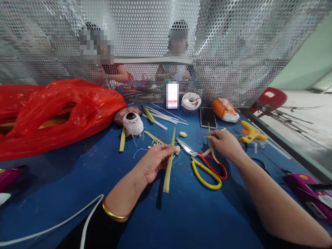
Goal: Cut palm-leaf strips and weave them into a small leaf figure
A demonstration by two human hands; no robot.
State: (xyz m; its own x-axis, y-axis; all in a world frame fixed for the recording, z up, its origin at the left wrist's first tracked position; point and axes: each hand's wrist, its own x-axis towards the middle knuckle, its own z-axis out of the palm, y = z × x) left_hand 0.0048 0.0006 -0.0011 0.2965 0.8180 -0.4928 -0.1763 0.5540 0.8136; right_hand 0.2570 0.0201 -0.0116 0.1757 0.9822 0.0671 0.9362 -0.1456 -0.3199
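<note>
Between the thumb and fingers of my left hand (155, 159) is a long pale-green leaf strip (168, 173), held upright and slightly tilted above the blue table. A small yellowish folded piece (177, 150) shows beside those fingertips; whether they touch it I cannot tell. My right hand (223, 141) pinches a thinner, curved green leaf strip (212, 148). Scissors (190, 151) with one yellow and one red handle lie between my hands, blades slightly apart. Just beyond them sits a small pale-yellow folded piece (183, 134). More cut strips (153, 137) lie behind my left hand.
A red plastic bag (103, 107) fills the left side. Thread cone (133, 124), white strips (163, 116), ribbon spool (191, 102), lit phone (172, 95), dark phone (208, 117) and tissue pack (225, 110) line the back. At right are a yellow glue gun (251, 132) and purple power strip (308, 190).
</note>
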